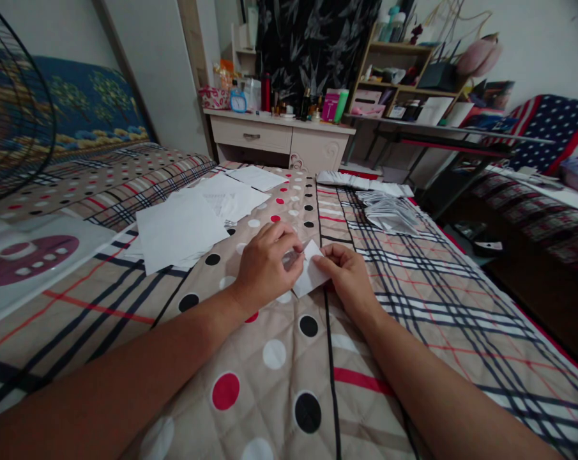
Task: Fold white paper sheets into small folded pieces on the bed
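Between my two hands is a small piece of folded white paper [309,279], held low over the patterned bedspread [264,409]. My left hand [269,262] has its thumb and fingers pinched at the paper's left edge. On the other side, my right hand [345,271] grips the paper with the thumb on top and the fingers curled beneath. Loose white sheets [178,223] lie spread out beyond my left hand. Past my right hand rests a pile of folded paper pieces [389,211], with a row of similar folded paper [360,183] behind it.
At the left edge stand a fan [18,102] and a white plastic bag with a purple print [34,259]. A dresser [269,137] with bottles and a blue clock [237,101] is beyond the bed. The bed's right edge drops to a dark floor beside a desk [451,131].
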Demonstrator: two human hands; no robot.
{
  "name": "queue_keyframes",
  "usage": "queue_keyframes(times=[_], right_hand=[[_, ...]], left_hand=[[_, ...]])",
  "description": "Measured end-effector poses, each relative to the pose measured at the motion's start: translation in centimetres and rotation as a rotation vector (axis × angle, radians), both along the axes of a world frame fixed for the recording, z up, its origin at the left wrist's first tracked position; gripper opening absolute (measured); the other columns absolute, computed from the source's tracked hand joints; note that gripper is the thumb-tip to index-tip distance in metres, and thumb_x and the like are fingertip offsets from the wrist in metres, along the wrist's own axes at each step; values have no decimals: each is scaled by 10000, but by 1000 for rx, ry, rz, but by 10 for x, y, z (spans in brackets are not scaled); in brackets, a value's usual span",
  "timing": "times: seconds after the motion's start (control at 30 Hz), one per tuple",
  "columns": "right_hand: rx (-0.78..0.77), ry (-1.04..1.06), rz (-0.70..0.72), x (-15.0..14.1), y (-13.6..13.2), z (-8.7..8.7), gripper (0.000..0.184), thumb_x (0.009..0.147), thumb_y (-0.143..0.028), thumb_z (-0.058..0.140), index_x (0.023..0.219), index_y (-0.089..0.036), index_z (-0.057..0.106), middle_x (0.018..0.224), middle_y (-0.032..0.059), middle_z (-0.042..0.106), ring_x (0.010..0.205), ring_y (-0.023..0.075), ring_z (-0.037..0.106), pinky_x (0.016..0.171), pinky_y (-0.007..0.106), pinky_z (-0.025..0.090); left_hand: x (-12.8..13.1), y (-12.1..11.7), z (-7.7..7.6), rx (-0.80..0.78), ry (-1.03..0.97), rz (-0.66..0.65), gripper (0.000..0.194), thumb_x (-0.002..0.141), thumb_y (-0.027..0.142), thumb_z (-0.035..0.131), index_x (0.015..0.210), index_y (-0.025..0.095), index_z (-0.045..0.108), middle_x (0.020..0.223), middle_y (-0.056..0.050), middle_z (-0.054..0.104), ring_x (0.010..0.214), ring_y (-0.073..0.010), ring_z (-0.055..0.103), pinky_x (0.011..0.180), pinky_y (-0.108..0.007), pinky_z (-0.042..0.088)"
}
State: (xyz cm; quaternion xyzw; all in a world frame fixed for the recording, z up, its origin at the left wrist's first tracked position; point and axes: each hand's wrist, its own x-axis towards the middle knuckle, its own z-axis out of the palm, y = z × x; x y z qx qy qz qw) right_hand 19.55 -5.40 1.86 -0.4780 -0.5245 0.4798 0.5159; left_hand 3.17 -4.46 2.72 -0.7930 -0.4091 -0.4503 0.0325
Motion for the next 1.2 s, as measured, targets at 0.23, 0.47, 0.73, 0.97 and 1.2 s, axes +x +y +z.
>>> queue_keyframes(times=[0.23, 0.47, 0.73, 0.97, 1.2], right_hand=[[50, -62, -41, 0, 2, -2, 339, 718, -434, 710, 585, -179, 530, 497, -42, 466, 452, 84, 364, 419, 224, 239], [38, -133, -61, -1, 2, -4, 329, 707, -417, 705, 561, -194, 512, 468, -38, 464, 420, 93, 369, 407, 234, 243], [73, -122, -52, -1, 1, -3, 332, 718, -379, 674, 522, -189, 486, 481, -49, 407, 456, 83, 325, 430, 230, 233], [105, -174, -102, 0, 2, -5, 346, 717, -431, 691, 555, -186, 508, 512, -34, 455, 476, 95, 374, 444, 236, 270], [173, -195, -108, -1, 0, -1, 402, 726, -420, 713, 1054, -194, 655, 561, -49, 526, 503, 115, 429, 475, 234, 315]], left_hand=[[1, 1, -3, -49, -68, -66, 54, 783, 130, 613, 753, 176, 614, 844, -41, 645, 856, -187, 601, 785, -324, 491], [0, 4, -5, -90, -203, -21, 103, 767, 119, 617, 686, 180, 604, 792, -30, 659, 800, -168, 622, 706, -286, 499], [-1, -2, -2, 71, 17, -113, 76, 814, 125, 583, 781, 175, 631, 878, -48, 662, 865, -182, 594, 798, -323, 485], [-2, -1, -1, 88, 12, -127, 75, 830, 144, 586, 786, 180, 634, 873, -47, 665, 870, -184, 593, 803, -330, 489], [1, 2, -5, -6, -120, -149, 76, 806, 140, 612, 753, 181, 648, 857, -48, 663, 846, -178, 614, 792, -324, 499]])
